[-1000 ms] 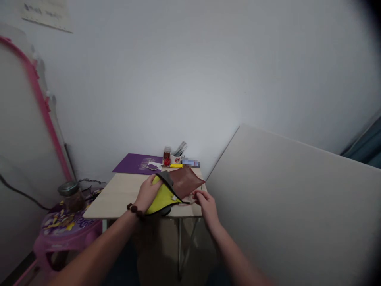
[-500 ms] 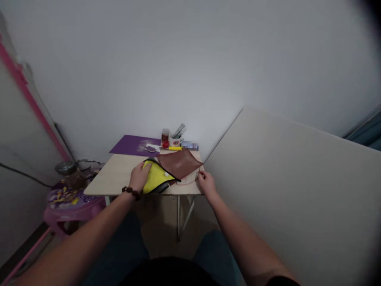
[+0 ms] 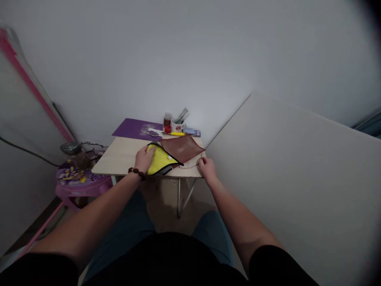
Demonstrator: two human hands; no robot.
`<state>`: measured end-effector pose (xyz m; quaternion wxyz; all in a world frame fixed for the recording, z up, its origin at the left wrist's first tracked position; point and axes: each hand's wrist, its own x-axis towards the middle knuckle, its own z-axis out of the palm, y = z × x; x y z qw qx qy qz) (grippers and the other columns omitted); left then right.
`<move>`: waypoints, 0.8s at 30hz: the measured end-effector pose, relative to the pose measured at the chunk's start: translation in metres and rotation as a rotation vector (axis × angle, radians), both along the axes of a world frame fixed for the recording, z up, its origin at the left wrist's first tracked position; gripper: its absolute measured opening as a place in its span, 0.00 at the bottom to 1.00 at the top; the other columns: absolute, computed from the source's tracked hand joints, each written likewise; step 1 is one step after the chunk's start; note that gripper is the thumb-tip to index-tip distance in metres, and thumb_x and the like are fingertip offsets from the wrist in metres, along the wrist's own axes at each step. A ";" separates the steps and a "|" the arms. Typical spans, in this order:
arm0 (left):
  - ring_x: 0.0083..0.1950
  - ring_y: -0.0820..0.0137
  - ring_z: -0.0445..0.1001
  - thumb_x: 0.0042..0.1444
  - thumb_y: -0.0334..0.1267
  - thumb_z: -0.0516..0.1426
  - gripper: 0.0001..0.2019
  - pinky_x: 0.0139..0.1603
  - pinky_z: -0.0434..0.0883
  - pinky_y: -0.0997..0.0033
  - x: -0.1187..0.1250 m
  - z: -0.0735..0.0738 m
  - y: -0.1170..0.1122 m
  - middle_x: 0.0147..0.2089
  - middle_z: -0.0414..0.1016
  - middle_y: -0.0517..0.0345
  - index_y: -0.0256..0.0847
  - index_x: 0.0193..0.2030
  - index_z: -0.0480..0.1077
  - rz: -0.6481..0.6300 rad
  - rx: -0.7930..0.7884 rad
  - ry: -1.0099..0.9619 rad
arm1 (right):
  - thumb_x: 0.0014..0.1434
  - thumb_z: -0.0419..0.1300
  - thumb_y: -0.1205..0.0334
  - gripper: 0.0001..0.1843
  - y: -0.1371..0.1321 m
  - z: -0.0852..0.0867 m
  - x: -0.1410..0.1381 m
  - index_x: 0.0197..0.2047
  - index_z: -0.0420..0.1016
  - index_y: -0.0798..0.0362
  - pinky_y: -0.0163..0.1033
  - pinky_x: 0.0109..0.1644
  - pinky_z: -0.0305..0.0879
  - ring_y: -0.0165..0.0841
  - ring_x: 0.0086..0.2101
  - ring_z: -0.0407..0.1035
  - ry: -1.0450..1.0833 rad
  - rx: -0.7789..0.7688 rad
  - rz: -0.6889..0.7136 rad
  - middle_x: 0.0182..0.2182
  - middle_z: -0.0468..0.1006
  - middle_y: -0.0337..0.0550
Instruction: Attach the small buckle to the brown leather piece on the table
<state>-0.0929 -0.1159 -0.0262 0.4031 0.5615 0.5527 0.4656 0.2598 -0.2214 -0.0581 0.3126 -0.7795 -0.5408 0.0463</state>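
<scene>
Left hand is lying on the near middle of the small table, fingers curling over and gripping the left end of the yellow piece. The yellow piece, black-edged, is lying flat near the table's near edge, its right tip touching the brown sheet. The brown sheet is overlapping a pale round piece at the near right corner.

Right hand is resting at that corner, fingertips touching the pale piece's rim. Cannot tell whether they are pinching it or only pressing; too small and dim.

Edges and room: the left half of the tabletop is lying bare. The right edge is running close beside a large white board, leaving the right hand little room on that side. A purple mat is covering the far left corner. A cup of tools, a red-lidded jar and a yellow marker are crowding the far edge against the wall. A pink stool carrying a glass jar is standing just beside the table's left edge.

Hard to make out: the small items on the purple mat are blurring together. The left palm is hiding the yellow piece's left end.
</scene>
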 end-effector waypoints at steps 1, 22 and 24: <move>0.41 0.60 0.80 0.63 0.56 0.60 0.22 0.38 0.72 0.69 0.000 0.000 0.000 0.44 0.88 0.48 0.39 0.49 0.82 0.001 0.002 0.003 | 0.76 0.57 0.56 0.21 0.000 0.001 0.000 0.53 0.93 0.49 0.42 0.57 0.69 0.45 0.52 0.80 -0.006 -0.003 0.001 0.51 0.91 0.55; 0.48 0.56 0.81 0.67 0.53 0.58 0.21 0.45 0.72 0.66 0.005 0.001 -0.001 0.48 0.89 0.47 0.39 0.52 0.83 -0.016 0.051 0.078 | 0.77 0.54 0.55 0.24 -0.002 0.008 0.000 0.49 0.93 0.51 0.40 0.50 0.65 0.42 0.47 0.78 -0.062 -0.044 0.005 0.47 0.91 0.55; 0.48 0.56 0.81 0.67 0.53 0.59 0.21 0.45 0.72 0.66 0.005 0.001 -0.001 0.48 0.89 0.47 0.39 0.52 0.83 -0.017 0.052 0.083 | 0.77 0.54 0.55 0.24 -0.002 0.008 0.000 0.49 0.93 0.51 0.40 0.51 0.65 0.42 0.47 0.78 -0.065 -0.043 0.009 0.47 0.91 0.56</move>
